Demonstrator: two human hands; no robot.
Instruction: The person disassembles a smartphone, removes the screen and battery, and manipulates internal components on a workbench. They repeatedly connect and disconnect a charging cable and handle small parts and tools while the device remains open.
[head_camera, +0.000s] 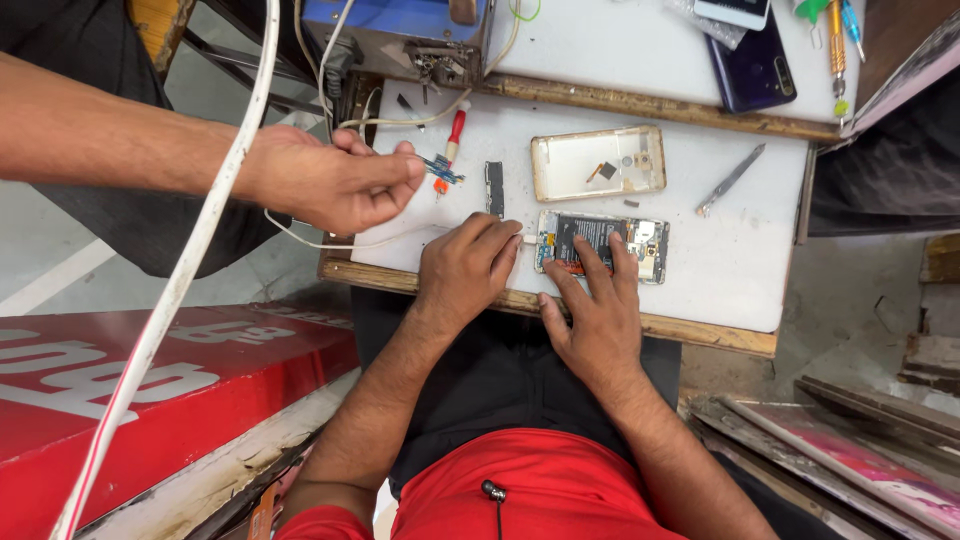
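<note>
Opened phone (603, 245), back cover off, lies flat at the near middle of the white work board (740, 270), battery and boards exposed. Your right hand (595, 320) rests on it with fingers spread, fingertips pressing the battery and lower frame: a hold-down, not a pinch. Your left hand (465, 270) sits just left of it, fingers curled together at the phone's left end beside a white cable plug (528, 240); whether they pinch the plug, you cannot tell.

Judged step: steadying the body while the left-end connection is seated or checked. The next move calls for even pressure and a straight push along the phone's long axis.

Outward: removed gold back cover (598, 162) lies just beyond; a dark narrow part (494, 188) to its left; metal tweezers (730, 180) to the right. Another person's hand (330, 180) at far left pinches a small blue circuit board (438, 168) above a red-handled screwdriver (450, 145).
</note>
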